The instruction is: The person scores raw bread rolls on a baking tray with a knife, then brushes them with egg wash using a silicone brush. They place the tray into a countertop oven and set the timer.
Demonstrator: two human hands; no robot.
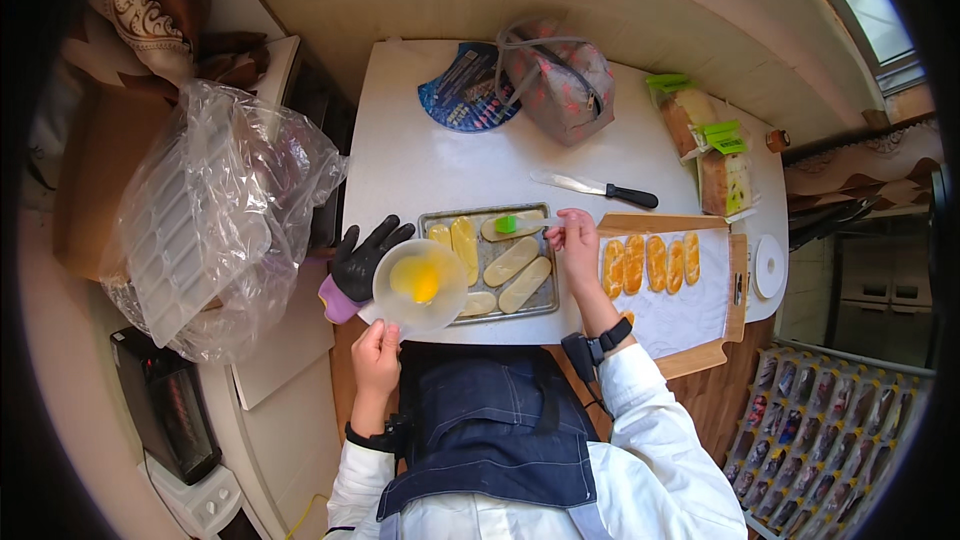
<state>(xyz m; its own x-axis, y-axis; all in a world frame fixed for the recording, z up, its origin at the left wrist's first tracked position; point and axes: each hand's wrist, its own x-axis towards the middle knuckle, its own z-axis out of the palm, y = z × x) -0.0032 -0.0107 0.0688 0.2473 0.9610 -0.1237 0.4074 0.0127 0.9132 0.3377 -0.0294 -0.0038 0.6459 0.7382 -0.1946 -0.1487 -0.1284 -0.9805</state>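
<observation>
My left hand (376, 357) grips the handle of a translucent bowl (439, 307) with yellow beaten egg (417, 279) in it, held over the left edge of a metal baking tray (556, 285). My right hand (574, 238) holds a pastry brush by its pale handle; its green head (505, 224) touches an oval dough piece (491, 231) at the tray's top. Two dough pieces (464, 240) at the left are coated yellow. Several pale ones (524, 285) lie to their right and below. The bowl hides part of the tray.
Browned baked pieces (634, 264) lie on white paper in a wooden tray (739, 277). A spatula (631, 196), a patterned bag (570, 90), packaged loaves (726, 180) and a black glove (364, 262) are on the white table. A plastic bag with trays (217, 217) stands left.
</observation>
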